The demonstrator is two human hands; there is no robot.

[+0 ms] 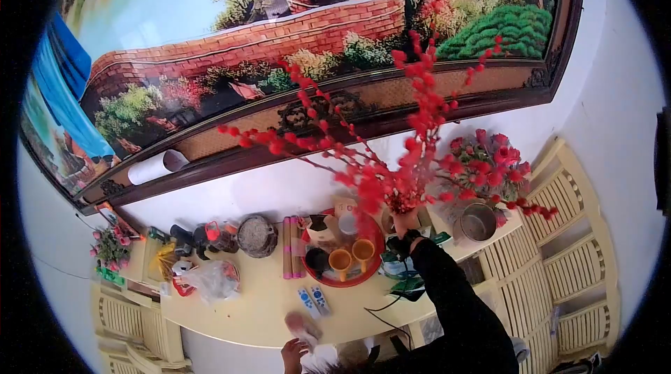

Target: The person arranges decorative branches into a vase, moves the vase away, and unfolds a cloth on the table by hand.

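Note:
My right hand (404,221), at the end of a black sleeve, is closed around the base of a bunch of red berry branches (419,115). The branches fan out in front of the wall picture. Low in the view, by the table's front edge, my left hand (294,353) has its fingers curled. Right beside it is a blurred pinkish, cloth-like thing (302,325); whether the fingers grip it is unclear. Under the branches, a red round tray (358,279) holds two orange cups (340,261), a dark cup and a small box.
Blue-and-white packets (314,301) and pink rolls (292,248) lie on the table (258,311). A grey pot (257,236) and a plastic bag (211,280) stand left. To the right are a metal pot (478,222), pink roses (500,157) and slatted chairs (580,262). A black cord (386,318) hangs over the front edge.

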